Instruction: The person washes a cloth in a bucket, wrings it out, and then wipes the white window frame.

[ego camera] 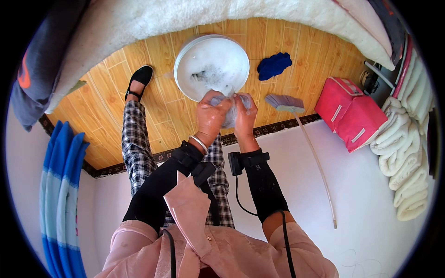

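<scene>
A white bucket of foamy, sudsy water stands on the floor in front of me, with a dark patch showing through the foam. At its near rim, my left hand grips one side of a wet, greyish cloth. My right hand holds the other side, so the cloth is bunched between both hands. Suds cling to the cloth and my fingers, and its full shape is hidden. To the right of the bucket lies a crumpled dark blue cloth.
A broom leans on the wall at the right, near a pink fabric storage box and folded cream blankets. Fluffy white bedding overhangs beyond the bucket. A blue curtain hangs left. My black shoe rests on the wood-look floor.
</scene>
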The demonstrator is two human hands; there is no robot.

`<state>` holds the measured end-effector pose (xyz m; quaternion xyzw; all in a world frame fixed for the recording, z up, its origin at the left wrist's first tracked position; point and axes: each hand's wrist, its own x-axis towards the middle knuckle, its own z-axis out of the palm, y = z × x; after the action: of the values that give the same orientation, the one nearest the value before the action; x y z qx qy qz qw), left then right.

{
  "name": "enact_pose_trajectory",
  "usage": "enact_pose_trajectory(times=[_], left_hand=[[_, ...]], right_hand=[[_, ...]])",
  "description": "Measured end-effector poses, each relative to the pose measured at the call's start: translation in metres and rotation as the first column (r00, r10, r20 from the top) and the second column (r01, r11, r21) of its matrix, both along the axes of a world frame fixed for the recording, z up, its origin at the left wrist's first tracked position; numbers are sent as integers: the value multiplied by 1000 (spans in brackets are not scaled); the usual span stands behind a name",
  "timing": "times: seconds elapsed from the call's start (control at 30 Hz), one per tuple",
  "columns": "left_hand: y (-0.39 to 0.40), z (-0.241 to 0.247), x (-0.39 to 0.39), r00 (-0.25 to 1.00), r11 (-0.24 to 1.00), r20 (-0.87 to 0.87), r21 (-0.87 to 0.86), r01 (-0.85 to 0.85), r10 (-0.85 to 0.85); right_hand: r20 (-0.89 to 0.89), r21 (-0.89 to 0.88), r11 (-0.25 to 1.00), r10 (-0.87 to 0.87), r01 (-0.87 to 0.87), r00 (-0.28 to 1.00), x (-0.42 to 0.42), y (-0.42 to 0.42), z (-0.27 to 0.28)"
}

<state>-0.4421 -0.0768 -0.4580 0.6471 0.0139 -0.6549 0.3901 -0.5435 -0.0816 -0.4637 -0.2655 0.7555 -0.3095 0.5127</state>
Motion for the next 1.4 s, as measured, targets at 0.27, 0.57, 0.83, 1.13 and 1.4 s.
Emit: enact_pose_trajectory(times=[0.27, 0.57, 0.83, 1.13, 1.4], left_hand=[[-16, 13, 5, 772, 749, 558, -361, 555, -304], [-28, 45, 13, 661, 415, 701, -535, 736, -269], [-41, 72, 19, 640, 213, 691, -606, 766, -335], [-4, 54, 22, 648, 392, 540, -520, 759, -538], [56, 33, 53, 708, 698, 14, -158, 698, -706]], right_hand=[[392, 101, 986, 86, -136, 916, -8, -12, -6], [553, 192, 863, 299, -468, 778, -27, -20, 2], [603, 263, 787, 317, -558, 732, -42, -23, 13], [626, 528, 845, -322, -82, 710, -33, 8, 28], [655, 448, 858, -505, 250, 562, -38, 57, 78]])
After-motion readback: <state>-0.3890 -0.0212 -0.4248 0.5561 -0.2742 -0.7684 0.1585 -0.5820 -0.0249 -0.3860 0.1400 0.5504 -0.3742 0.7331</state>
